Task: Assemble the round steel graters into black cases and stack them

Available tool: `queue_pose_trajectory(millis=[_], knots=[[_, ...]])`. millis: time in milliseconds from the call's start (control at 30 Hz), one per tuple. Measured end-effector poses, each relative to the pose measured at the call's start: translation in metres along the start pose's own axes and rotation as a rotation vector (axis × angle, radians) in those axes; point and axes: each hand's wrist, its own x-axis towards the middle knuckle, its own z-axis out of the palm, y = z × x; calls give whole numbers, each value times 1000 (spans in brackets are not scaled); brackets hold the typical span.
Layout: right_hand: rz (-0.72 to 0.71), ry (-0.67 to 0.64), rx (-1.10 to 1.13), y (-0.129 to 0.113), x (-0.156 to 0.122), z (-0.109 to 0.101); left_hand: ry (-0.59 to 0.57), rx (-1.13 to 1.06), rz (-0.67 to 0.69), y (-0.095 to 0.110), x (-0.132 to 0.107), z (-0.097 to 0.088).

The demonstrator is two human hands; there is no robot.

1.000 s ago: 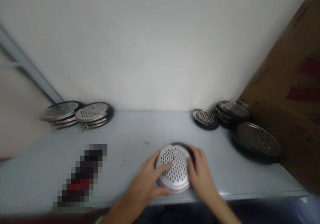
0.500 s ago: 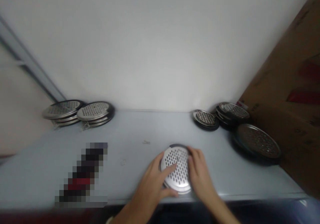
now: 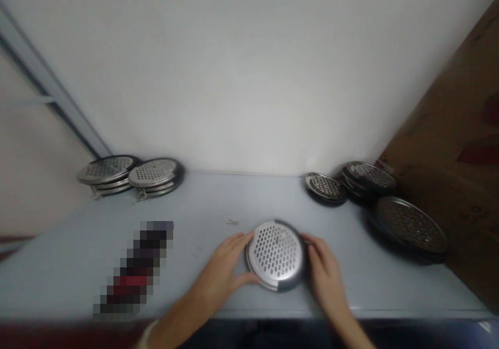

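A round slotted metal disc [image 3: 276, 253] with a dark band along its right edge lies face up near the front of the table, before me. It appears to have a second metal layer beneath its left rim. My left hand [image 3: 226, 263] grips the left edge, fingertips at the upper left and thumb at the lower left. My right hand [image 3: 325, 266] holds the dark right edge, its fingers curled against the rim and partly hidden. Two stacks of similar discs, a far-left stack [image 3: 109, 169] and a nearer stack [image 3: 156, 172], have thin strings hanging in front.
At the back right are a small dark-rimmed disc [image 3: 324, 186], a stack of discs [image 3: 370, 177] and a larger disc [image 3: 411, 227]. A cardboard box [image 3: 448, 162] borders the right side. Small string bits [image 3: 233, 222] lie on the grey table [image 3: 218, 198]. A pixelated patch covers the left front.
The disc has turned, its dark band shifting from the top to the right side. My left thumb has moved off its face to the edge. The view has shifted slightly left.
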Motion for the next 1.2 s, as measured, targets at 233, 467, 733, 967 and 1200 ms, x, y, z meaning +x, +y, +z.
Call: queue_pose_trajectory(millis=[233, 467, 733, 967, 1200], knots=[[-30, -20, -46, -1, 1, -3, -33, -82, -21, -3, -3, 1], [-15, -44, 72, -8, -16, -10, -167, -34, -12, -10, -8, 5], [-284, -69, -59, -36, -11, -13, -84, -363, -89, 32, 3, -16], [-273, -166, -25, -24, 55, 30, -26, -674, -182, 33, 36, -13], [-301, -210, -131, 3, 63, 52, -54, -31, -219, 9, 34, -16]])
